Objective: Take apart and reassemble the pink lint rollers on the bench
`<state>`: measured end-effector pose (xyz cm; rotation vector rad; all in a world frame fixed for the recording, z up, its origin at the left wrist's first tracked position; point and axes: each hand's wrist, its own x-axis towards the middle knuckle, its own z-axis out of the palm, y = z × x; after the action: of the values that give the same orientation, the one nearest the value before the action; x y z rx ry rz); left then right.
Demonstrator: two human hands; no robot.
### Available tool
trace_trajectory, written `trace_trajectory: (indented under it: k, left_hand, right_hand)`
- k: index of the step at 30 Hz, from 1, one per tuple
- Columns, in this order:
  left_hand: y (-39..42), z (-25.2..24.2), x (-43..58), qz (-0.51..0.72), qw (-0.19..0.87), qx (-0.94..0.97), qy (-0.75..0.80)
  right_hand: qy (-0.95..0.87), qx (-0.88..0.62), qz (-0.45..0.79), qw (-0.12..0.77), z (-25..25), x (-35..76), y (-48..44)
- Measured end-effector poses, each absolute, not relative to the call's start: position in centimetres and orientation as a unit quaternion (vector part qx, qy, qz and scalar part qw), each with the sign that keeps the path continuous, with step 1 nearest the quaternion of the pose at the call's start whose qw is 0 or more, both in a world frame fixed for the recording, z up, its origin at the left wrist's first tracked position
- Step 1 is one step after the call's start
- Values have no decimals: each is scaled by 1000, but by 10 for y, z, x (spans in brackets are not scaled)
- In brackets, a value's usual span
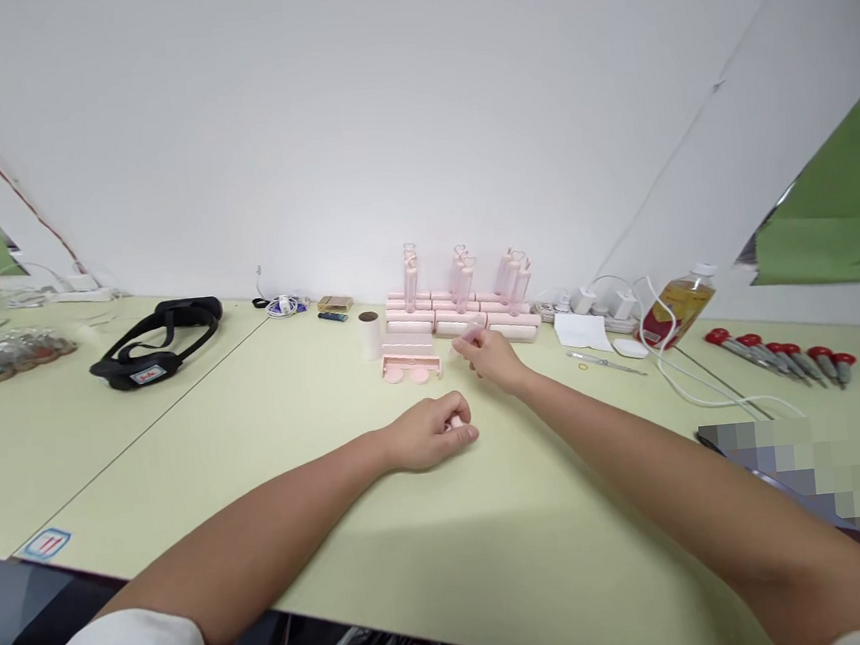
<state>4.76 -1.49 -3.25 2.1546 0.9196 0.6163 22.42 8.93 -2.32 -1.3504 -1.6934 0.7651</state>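
My left hand (pixel 432 433) rests on the table, its fingers curled around a small pale pink piece (pixel 455 422) that is mostly hidden. Farther forward, my right hand (pixel 491 359) pinches a thin, translucent pinkish piece (pixel 465 341) at its fingertips. Just left of it lies an open pink tray-like part (pixel 411 361), with two round pink discs (pixel 421 374) at its front edge. A pale pink cylinder (pixel 370 336) with a dark top stands beside them. Behind my right hand are rows of pink tubes (pixel 454 322) lying flat, with several clear pink upright parts (pixel 462 285) among them.
On the right are a white paper (pixel 582 331), a utility knife (pixel 605 362), a cable (pixel 680 381), a tilted bottle (pixel 679 307) and several red-handled screwdrivers (pixel 784 355). A black headset (pixel 157 344) lies left. A white wall (pixel 412 113) stands behind the table (pixel 328 532).
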Motion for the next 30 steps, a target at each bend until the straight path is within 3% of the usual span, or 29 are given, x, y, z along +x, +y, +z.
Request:
trace_trajectory:
  k: [13,22,30]
  left_hand:
    - [-12,-40,52,216,353,839,352]
    - [-11,-38,50,254,326,842,347]
    - [-12,-38,53,236,280,866,341]
  right_hand:
    - [-712,-622,182,272,-26,188,124]
    - [-710,-609,138,325,-4,187,119]
    - [-782,-505,155,331,23,126,100]
